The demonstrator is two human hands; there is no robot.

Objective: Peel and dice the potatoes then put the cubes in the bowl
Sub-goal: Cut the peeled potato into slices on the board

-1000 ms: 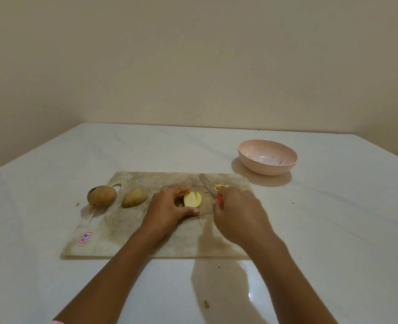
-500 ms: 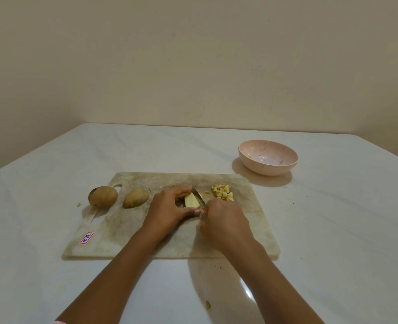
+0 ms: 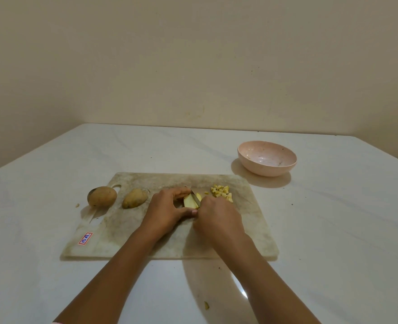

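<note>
Your left hand (image 3: 167, 206) pinches the peeled potato piece (image 3: 188, 202) near the far edge of the cutting board (image 3: 123, 235); your right hand (image 3: 217, 217) grips the knife (image 3: 195, 198), blade on the piece.

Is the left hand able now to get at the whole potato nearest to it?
Probably yes, once it lets go. The left hand holds the cut potato piece, but the whole potato lies just to its left on the cutting board, with nothing between them.
</note>
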